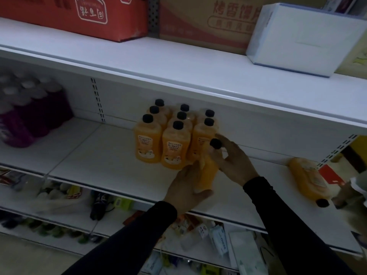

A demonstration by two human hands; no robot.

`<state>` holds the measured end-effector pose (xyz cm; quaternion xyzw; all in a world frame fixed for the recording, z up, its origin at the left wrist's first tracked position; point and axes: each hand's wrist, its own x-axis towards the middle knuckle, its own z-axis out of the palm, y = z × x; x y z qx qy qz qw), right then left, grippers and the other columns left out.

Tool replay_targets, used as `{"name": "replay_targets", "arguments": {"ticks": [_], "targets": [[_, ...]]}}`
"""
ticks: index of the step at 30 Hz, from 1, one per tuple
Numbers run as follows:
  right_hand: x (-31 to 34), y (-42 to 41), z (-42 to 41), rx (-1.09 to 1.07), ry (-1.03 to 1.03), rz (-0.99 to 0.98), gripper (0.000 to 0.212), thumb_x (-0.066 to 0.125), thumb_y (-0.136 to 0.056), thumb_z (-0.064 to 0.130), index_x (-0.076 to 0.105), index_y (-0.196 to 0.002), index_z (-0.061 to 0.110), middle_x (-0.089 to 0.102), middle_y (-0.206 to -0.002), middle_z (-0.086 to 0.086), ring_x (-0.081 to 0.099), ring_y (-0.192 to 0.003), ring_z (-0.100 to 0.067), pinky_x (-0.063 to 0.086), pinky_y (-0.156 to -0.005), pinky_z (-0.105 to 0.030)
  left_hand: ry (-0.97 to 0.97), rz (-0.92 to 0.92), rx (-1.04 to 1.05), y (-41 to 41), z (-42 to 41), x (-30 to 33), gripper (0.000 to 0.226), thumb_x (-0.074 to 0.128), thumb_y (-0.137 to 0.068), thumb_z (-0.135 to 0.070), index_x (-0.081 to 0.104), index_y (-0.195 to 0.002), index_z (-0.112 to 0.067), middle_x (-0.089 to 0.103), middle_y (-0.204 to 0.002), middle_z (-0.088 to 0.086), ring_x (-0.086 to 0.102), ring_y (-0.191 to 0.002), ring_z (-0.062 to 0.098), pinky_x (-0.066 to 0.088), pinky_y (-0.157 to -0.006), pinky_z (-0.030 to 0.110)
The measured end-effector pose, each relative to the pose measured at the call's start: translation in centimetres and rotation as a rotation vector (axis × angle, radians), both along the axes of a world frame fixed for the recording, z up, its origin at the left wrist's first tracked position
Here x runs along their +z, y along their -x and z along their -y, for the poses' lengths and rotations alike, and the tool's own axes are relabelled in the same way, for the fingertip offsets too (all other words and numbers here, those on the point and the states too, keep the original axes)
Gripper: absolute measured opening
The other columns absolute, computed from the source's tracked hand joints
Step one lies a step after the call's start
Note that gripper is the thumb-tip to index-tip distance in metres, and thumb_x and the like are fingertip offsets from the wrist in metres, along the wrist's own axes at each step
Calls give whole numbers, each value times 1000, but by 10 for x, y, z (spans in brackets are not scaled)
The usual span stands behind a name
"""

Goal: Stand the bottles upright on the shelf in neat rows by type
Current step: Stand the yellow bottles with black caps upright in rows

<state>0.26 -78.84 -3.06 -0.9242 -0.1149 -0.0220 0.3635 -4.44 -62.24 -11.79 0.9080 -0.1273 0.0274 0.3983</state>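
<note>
Both hands, left point(185, 187) and right point(231, 159), grasped one bottle point(208, 171), cap tilted up-right. Its open slot lay just beyond, beside the rows point(168, 139).

This is a small shop. White metal gondola shelving point(119, 151) with slotted uprights carries rows of identical orange juice bottles point(158, 139) and a shrink-wrapped pack of purple bottles point(29, 116); printed cardboard cartons point(200, 20) sit on top, and packaged goods point(218, 241) fill lower tiers.

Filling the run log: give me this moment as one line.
phase: placing | left hand and right hand: both holding orange bottle | beside upright bottle group | one bottle lying down at right
</note>
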Motion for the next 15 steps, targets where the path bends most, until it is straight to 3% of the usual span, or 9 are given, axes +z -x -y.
{"name": "replay_targets", "arguments": {"ticks": [3, 6, 7, 9, 11, 12, 15], "targets": [[9, 3, 9, 51, -130, -73, 44, 37, -82, 77, 56, -114, 54, 62, -115, 18, 63, -90, -3, 50, -88, -28, 112, -33, 123, -13, 27, 11, 90, 69, -76, -58, 26, -145, -21, 38, -144, 1, 39, -129, 20, 39, -102, 35], [8, -3, 24, 32, -180, -88, 15, 48, -93, 54, 56, -107, 54, 60, -113, 13, 59, -102, -8, 45, -86, -26, 168, -83, 100, -28, 32, 19, 67, 71, -83, -41, 38, -138, -19, 51, -134, 2, 50, -120, 21, 44, -96, 38], [6, -5, 29, 60, -201, -127, 20, 54, -94, 42, 52, -109, 55, 55, -120, 13, 54, -111, -8, 42, -88, -24, 189, -104, 8, -33, 28, 22, 59, 70, -84, -33, 43, -134, -18, 55, -129, 3, 53, -116, 22, 46, -95, 41], [-1, -7, 37, 182, -194, -237, 55, 66, -87, 29, 37, -125, 58, 44, -132, 21, 45, -121, 0, 39, -92, -20, 192, -121, -175, -41, 16, 31, 42, 69, -85, -22, 53, -122, -13, 63, -115, 8, 59, -106, 24, 50, -89, 43], [-8, -8, 36, 270, -124, -229, 76, 75, -80, 31, 27, -132, 60, 45, -130, 31, 47, -117, 8, 46, -91, -18, 142, -145, -206, -42, 3, 33, 34, 68, -87, -26, 58, -117, -14, 65, -109, 6, 60, -99, 20, 50, -81, 32], [-12, -10, 34, 262, -116, -168, 78, 78, -78, 33, 29, -133, 58, 48, -128, 30, 51, -115, 6, 50, -91, -20, 85, -142, -173, -39, -2, 31, 32, 66, -88, -30, 58, -116, -17, 65, -108, 3, 59, -97, 17, 50, -80, 29], [-24, -17, 26, 117, -117, 21, 75, 81, -75, 37, 38, -136, 42, 50, -125, 6, 55, -110, -13, 52, -93, -38, -228, -14, -118, -26, -17, 10, 36, 56, -92, -43, 57, -114, -14, 62, -111, 5, 57, -104, 23, 48, -89, 40]]}}
